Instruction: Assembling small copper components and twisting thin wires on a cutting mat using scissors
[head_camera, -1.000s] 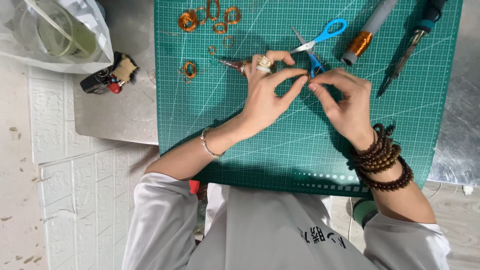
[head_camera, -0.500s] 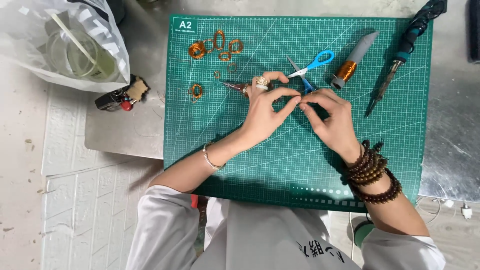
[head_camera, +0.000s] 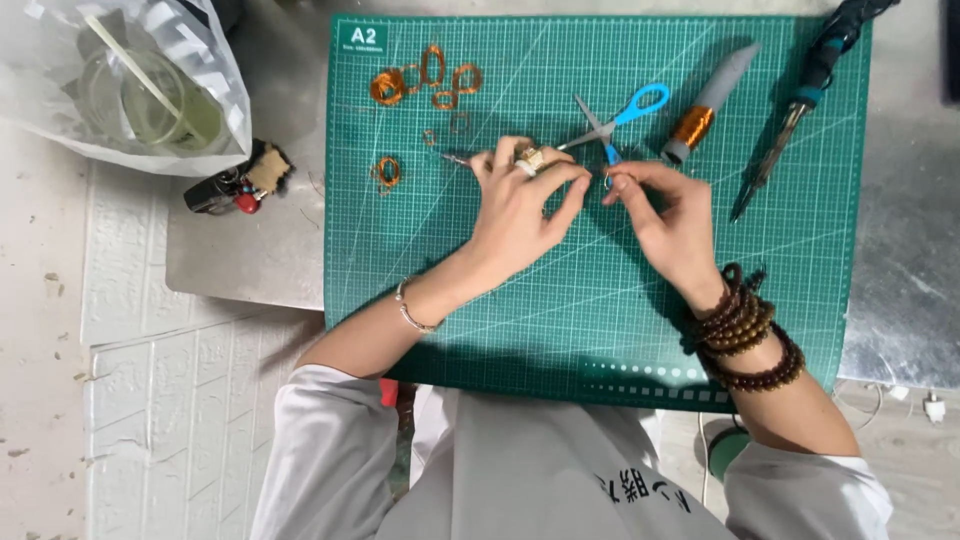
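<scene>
Both hands work close together over a green cutting mat (head_camera: 600, 320). My left hand (head_camera: 520, 205) is closed round a slim metal tool (head_camera: 455, 157), whose pointed tip sticks out to the left past the fingers. My right hand (head_camera: 670, 215) pinches a tiny piece of wire (head_camera: 607, 180) between thumb and forefinger, just right of the left fingertips. Blue-handled scissors (head_camera: 625, 112) lie right behind the fingers. Several copper wire rings (head_camera: 425, 80) lie at the mat's far left, and one more ring (head_camera: 386, 172) sits nearer.
A grey handle wound with copper wire (head_camera: 705, 105) and a soldering iron (head_camera: 795, 110) lie at the mat's far right. A plastic bag of clear tubing (head_camera: 130, 85) and a small lighter-like object (head_camera: 235, 185) rest left of the mat on a metal sheet (head_camera: 250, 260).
The view has tilted, so the mat sits lower in the frame. Both hands stay together at the same spot on the mat, still working the small piece.
</scene>
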